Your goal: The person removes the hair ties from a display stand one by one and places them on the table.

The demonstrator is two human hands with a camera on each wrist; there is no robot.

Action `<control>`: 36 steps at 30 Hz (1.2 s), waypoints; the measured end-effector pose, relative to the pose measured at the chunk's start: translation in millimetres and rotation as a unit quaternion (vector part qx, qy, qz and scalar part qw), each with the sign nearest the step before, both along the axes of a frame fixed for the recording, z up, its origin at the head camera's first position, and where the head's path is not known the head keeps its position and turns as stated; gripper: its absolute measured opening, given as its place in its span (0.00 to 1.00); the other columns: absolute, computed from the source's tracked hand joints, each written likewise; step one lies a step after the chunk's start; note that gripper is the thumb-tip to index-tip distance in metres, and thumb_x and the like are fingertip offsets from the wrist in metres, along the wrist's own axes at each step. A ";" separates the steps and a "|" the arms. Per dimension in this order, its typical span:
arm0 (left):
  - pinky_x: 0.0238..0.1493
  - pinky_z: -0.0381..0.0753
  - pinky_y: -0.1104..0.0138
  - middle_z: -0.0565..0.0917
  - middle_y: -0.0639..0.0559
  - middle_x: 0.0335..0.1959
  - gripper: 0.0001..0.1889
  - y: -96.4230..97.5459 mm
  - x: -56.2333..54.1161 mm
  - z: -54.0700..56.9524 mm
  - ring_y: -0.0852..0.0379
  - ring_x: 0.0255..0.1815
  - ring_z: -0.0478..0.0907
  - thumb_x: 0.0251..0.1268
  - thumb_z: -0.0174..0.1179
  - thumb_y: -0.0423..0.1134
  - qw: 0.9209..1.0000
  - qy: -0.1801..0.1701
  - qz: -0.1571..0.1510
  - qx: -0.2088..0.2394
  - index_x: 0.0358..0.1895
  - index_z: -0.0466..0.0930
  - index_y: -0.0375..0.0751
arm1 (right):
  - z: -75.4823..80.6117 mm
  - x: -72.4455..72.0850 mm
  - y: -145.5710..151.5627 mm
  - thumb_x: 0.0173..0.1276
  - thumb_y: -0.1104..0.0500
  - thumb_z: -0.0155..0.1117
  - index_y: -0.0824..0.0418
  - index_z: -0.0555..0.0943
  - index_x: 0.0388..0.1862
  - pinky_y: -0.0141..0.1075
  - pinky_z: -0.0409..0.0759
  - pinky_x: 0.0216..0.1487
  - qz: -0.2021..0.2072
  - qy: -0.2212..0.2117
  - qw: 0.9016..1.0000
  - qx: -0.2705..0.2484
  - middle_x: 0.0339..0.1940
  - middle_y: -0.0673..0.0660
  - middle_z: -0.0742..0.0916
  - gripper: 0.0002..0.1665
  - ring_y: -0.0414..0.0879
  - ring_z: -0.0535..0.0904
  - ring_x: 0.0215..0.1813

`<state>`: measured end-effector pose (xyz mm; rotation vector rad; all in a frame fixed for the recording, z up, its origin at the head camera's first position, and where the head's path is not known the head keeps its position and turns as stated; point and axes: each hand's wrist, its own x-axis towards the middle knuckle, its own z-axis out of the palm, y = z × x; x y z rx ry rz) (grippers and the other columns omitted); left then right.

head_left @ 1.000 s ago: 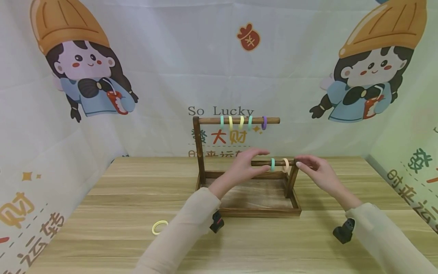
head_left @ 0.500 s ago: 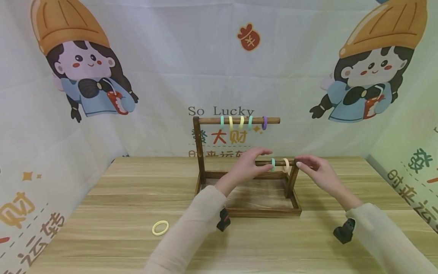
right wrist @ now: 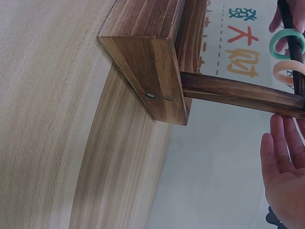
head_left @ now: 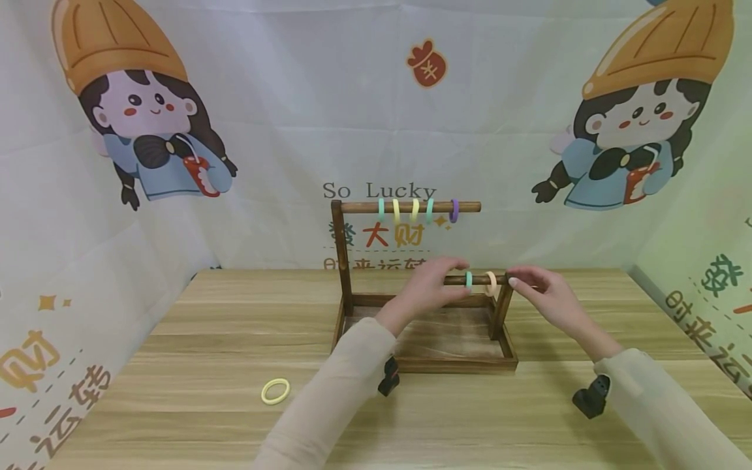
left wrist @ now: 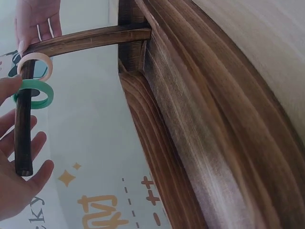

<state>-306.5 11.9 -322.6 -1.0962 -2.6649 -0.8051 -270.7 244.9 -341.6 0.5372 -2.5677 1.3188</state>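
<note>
A dark wooden rack (head_left: 345, 261) has a high rod and a lower rod (head_left: 455, 281) on a tray base. On the lower rod hang a mint green ring (head_left: 469, 281) and a peach ring (head_left: 491, 283). My left hand (head_left: 427, 284) is around the rod's free end, fingers spread; in the left wrist view its thumb touches the green ring (left wrist: 42, 94). At the rod's other end, my right hand (head_left: 552, 297) has thumb and forefinger on either side of the post top; in the right wrist view several fingers (right wrist: 281, 143) lie straight against the post (right wrist: 238, 93).
Several green, yellow and purple rings hang on the upper rod (head_left: 470, 207). A loose pale yellow ring (head_left: 275, 391) lies on the wooden table (head_left: 194, 365), left of the left forearm. A printed cloth (head_left: 282, 98) stands behind and at the sides.
My left hand has shifted slightly right along the lower rod, baring the whole loose yellow ring. The green ring has barely moved; the right hand stays at the post.
</note>
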 end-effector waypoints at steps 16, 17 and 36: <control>0.56 0.64 0.68 0.73 0.56 0.55 0.25 6.6 -0.5 6.2 0.59 0.55 0.68 0.56 0.59 0.50 0.996 0.020 0.016 -0.082 0.57 0.70 0.47 | -0.9 -1.0 0.6 0.68 0.52 0.49 0.66 0.71 0.55 0.28 0.73 0.43 0.002 0.005 1.000 -0.003 0.50 0.62 0.77 0.23 0.52 0.72 0.50; 0.56 0.64 0.68 0.73 0.56 0.55 0.25 6.9 -0.3 6.8 0.59 0.55 0.68 0.56 0.59 0.50 0.996 0.019 0.018 -0.087 0.57 0.70 0.47 | -0.9 -1.1 0.7 0.68 0.52 0.49 0.66 0.71 0.55 0.28 0.73 0.43 0.003 0.005 1.000 -0.003 0.51 0.62 0.77 0.23 0.52 0.72 0.50; 0.51 0.68 0.70 0.75 0.55 0.52 0.23 -3.2 1.9 3.7 0.60 0.50 0.70 0.57 0.58 0.49 0.999 -0.007 0.002 -0.034 0.55 0.72 0.45 | -1.5 -1.5 0.7 0.67 0.51 0.50 0.66 0.72 0.54 0.27 0.73 0.43 -0.004 0.008 1.000 0.003 0.49 0.61 0.78 0.23 0.49 0.73 0.49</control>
